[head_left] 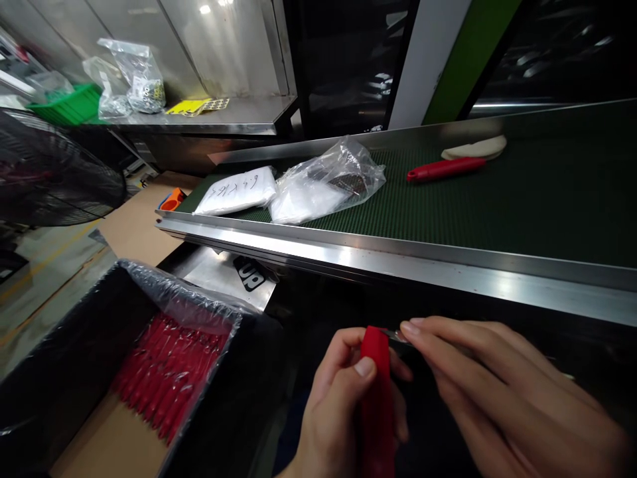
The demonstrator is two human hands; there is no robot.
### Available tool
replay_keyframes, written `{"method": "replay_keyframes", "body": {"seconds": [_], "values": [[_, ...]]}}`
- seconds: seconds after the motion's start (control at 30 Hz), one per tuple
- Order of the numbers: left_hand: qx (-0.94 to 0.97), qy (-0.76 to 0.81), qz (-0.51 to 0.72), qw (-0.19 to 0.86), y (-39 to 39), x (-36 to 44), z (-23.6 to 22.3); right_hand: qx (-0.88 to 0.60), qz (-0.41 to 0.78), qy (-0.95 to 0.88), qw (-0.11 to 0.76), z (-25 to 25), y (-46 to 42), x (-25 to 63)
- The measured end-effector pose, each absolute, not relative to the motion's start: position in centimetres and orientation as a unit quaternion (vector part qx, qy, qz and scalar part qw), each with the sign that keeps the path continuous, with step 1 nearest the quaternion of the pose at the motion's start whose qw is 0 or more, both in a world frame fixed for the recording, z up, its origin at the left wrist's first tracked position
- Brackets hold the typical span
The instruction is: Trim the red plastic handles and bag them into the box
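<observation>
My left hand (338,398) is wrapped around a red plastic handle (377,392), its thumb pressed on the near face and the squared top end showing. My right hand (497,392) pinches a small thin metal blade (392,334), whose tip meets the handle's top right edge. Most of the blade's grip is hidden in the fingers. On the green conveyor belt beyond lies another red handle (445,170), beside a cream-coloured piece (475,148) that looks like a folded glove.
Left stands a carton lined with dark plastic (64,358), holding several red handles (169,372). A white packet (239,190) and a clear plastic bag (328,182) lie on the belt behind its metal rail (348,255). A fan (60,169) stands far left.
</observation>
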State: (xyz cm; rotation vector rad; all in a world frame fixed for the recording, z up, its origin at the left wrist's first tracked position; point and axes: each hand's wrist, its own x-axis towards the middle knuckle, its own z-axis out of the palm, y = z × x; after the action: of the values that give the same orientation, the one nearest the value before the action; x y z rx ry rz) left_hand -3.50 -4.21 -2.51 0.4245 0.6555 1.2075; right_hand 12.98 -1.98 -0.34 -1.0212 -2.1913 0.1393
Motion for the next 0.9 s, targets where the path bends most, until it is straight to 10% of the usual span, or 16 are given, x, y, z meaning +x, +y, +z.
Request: {"method": "replay_keyframes", "body": {"seconds": [0.9], "values": [[0.242,0.388,0.535,0.710,0.4,-4.7,0.7,-0.366,0.057,-0.877,0.305,-1.9,-5.0,12.8]]}}
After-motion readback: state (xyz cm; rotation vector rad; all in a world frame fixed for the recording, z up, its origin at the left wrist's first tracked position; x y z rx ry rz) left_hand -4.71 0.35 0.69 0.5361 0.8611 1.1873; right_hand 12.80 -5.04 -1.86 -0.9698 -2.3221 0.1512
